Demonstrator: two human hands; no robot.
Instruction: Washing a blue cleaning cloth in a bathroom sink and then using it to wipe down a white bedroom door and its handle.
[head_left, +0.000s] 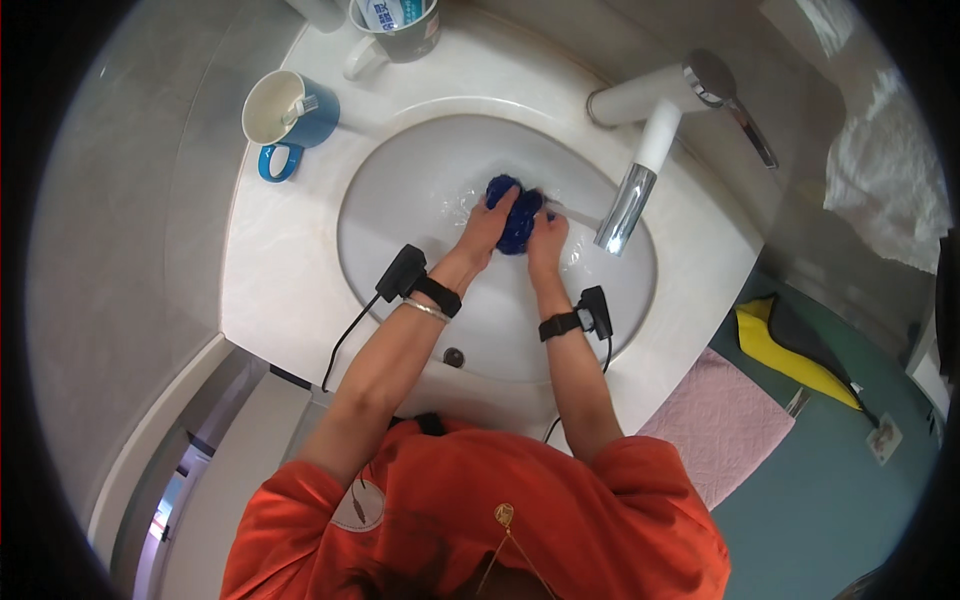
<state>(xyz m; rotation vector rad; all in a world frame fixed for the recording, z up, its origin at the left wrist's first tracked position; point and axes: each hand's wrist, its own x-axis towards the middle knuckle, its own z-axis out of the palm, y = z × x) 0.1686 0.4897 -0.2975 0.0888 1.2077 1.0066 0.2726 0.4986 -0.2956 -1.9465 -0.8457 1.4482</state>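
Observation:
A wet, dark-blue bundle of fabric (514, 232) is bunched up over the white oval washbasin (405, 180). My left hand (486, 225) grips its left side, thumb along the top. On its right side my right hand (548, 236) has its fingers curled into the folds. Water glistens and splashes around both hands. Just to the right, the chrome spout of the faucet (627, 210) points down into the basin. The exact kind of fabric cannot be told.
A blue mug (311, 112) with a toothbrush (300, 109) stands on the left counter; a second mug (409, 46) holding tubes is behind it. The drain (454, 357) lies near the basin's front. Cabled black wrist devices (403, 271) sit on both forearms. A pink cloth (720, 427) lies at right.

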